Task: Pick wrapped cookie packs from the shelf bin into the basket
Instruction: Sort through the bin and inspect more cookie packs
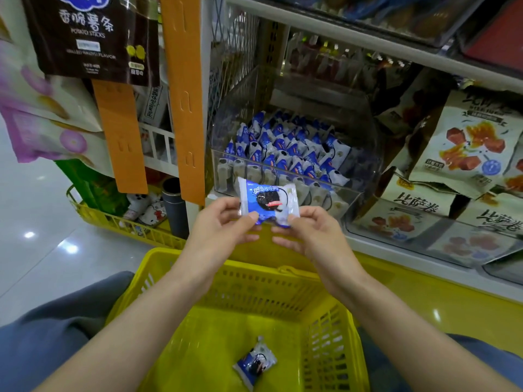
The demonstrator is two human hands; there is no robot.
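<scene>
While the yellow perforated plastic basket sits below my forearms, the clear plastic shelf bin ahead stands full of blue-and-white wrapped cookie packs. My left hand and right hand each pinch a lower corner of one pack above the basket; another pack lies on its floor.

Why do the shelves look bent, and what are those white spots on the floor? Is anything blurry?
Head view: the wide-angle lens tilts and bows the shelf edge; the white spots are lights reflected on the glossy floor; the purple bag at far left is smeared, while the held cookie pack is sharp.
</scene>
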